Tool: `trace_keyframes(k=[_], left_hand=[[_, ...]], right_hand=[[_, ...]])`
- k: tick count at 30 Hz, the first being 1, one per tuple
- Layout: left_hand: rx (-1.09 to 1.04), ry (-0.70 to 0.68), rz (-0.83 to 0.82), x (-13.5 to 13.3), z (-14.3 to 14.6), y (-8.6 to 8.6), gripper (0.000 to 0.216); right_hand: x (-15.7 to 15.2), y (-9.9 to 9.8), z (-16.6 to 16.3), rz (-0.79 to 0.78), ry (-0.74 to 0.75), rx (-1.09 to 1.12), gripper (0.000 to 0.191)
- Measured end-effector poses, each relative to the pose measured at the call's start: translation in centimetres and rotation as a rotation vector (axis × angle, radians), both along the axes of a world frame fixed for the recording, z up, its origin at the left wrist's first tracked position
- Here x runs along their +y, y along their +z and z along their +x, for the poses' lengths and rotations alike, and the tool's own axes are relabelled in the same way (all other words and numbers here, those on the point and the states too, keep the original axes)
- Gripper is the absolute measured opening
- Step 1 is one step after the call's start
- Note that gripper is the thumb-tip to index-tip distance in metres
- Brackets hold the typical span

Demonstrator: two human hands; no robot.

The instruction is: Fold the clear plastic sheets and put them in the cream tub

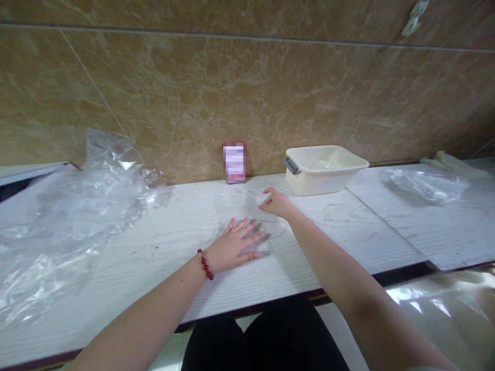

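A clear plastic bag [266, 247], thin and hard to make out, lies on the white wood-grain table in front of me. My left hand [235, 245], with a red bead bracelet [205, 264] at its wrist, rests flat over the bag with its fingers spread. Farther back and to the right, my right hand [276, 203] has its fingers curled in toward the thumb. It seems to pinch the bag's far edge, though the film there barely shows. A cream plastic tub [323, 178] with a grey handle stands just beyond this hand.
A large heap of clear plastic bags [88, 206] covers the left of the table [162, 278]. Against the marbled wall leans a phone-like red-edged object [234, 164], its front blurred. More crumpled clear plastic [429, 186] lies at the right, across a table seam.
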State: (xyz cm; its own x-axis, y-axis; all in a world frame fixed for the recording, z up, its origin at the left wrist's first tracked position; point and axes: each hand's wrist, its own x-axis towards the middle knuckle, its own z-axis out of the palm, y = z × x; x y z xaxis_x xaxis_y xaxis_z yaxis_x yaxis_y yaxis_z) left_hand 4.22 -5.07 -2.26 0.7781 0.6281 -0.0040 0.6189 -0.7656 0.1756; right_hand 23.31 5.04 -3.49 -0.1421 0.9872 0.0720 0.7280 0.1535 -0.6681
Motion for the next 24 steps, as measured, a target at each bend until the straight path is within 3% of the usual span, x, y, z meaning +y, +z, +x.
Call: trace_keyframes(k=[5, 13, 24], left_hand=[[-0.024, 0.061, 0.005, 0.4, -0.4, -0.1, 0.054], [-0.075, 0.137, 0.013, 0.6, -0.7, 0.1, 0.052], [-0.125, 0.269, 0.048, 1.4, -0.9, 0.0, 0.051]], right_hand=[[-0.7, 0.1, -0.3, 0.036, 0.033, -0.050, 0.063], [-0.9, 0.2, -0.5, 0.085, 0.035, -0.039, 0.040], [-1.0, -0.7, -1.6, 0.159, 0.167, 0.029, 0.045]])
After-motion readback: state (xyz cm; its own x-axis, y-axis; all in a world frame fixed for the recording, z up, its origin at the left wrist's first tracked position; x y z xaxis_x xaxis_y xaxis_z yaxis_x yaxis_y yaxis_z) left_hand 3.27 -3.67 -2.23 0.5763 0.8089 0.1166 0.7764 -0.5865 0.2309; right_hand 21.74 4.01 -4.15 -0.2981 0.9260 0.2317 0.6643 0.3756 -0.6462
